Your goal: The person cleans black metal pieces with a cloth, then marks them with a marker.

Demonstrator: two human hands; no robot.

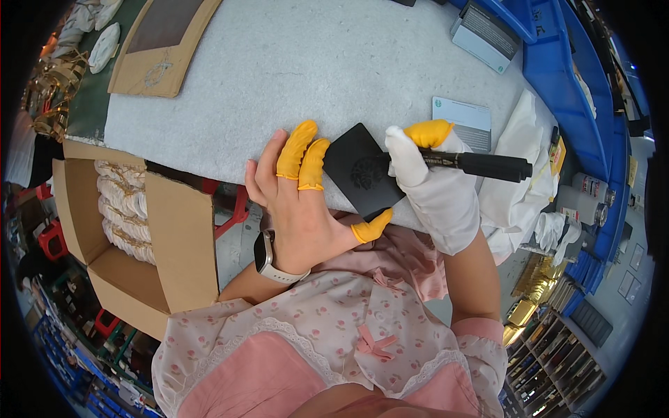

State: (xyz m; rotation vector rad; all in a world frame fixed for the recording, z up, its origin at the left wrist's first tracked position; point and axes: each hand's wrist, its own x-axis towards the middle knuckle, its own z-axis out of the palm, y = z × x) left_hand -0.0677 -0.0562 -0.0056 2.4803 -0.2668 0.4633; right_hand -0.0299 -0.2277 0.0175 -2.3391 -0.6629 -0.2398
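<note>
A flat black square card (pixel 354 148) with a dark round design lies tilted near the front edge of the padded surface (pixel 279 70). My left hand (pixel 301 226) grips it by the edges, two yellow-cotted fingers at its left side and the cotted thumb at its lower corner. In my right hand (pixel 442 205), which wears a white glove and a yellow finger cot, is a black marker pen (pixel 491 167). Its tip end points left over the design; my gloved fingers partly hide it, so I cannot tell whether it touches.
Pale blue printed cards (pixel 463 120) lie beyond my right hand, with more cards (pixel 484 36) at the far right. A white cloth (pixel 516 174) and blue bins (pixel 568 70) border the right. At left stand an open cardboard box (pixel 185 237) of white bundles and a cardboard sheet (pixel 157 73).
</note>
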